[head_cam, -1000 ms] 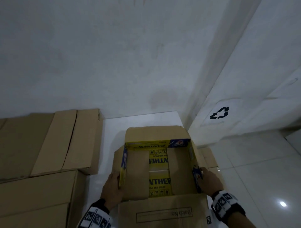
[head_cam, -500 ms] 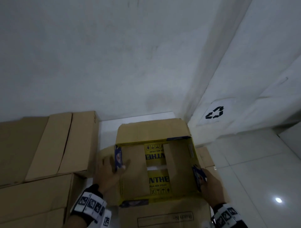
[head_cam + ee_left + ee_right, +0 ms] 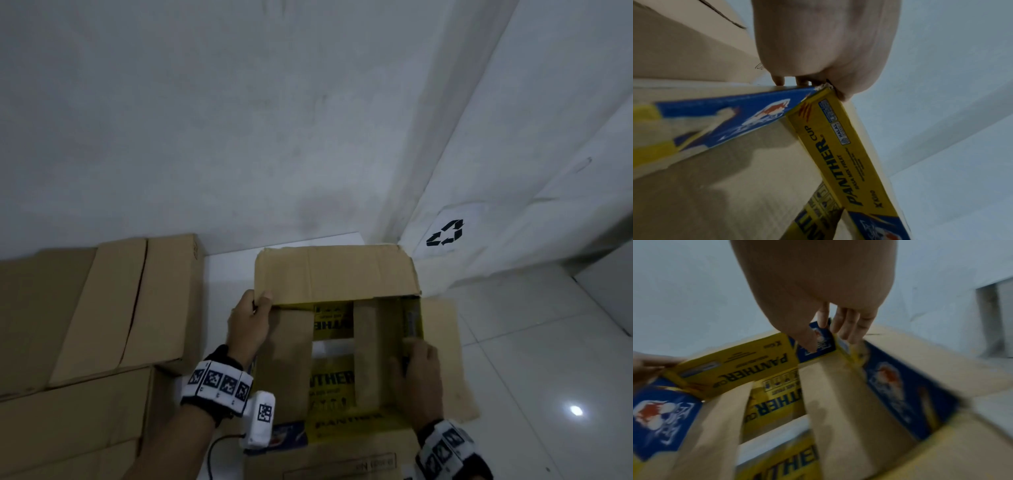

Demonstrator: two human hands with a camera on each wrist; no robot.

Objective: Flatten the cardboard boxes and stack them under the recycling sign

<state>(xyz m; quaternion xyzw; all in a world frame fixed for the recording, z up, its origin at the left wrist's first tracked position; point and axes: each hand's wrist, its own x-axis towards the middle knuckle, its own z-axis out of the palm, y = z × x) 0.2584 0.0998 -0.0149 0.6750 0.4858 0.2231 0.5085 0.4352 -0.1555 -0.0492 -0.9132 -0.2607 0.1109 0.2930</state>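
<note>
An open cardboard box (image 3: 337,346) with yellow and blue print on its inner walls sits on the white floor in front of me. Its far flap (image 3: 335,272) stands up. My left hand (image 3: 262,299) pinches the box's far left corner, which also shows in the left wrist view (image 3: 818,84). My right hand (image 3: 409,346) grips the right wall, thumb inside and fingers (image 3: 851,327) outside. The recycling sign (image 3: 445,233) is on the wall just beyond the box, to the right.
Large closed cardboard boxes (image 3: 102,325) are stacked on my left, against the white wall. A flat brown cardboard sheet (image 3: 445,356) lies on the floor under the box's right side. White tiled floor (image 3: 548,342) extends to the right.
My left hand slid forward along the left wall to the far left corner. The far flap now leans over the opening. My right hand stayed on the right wall.
</note>
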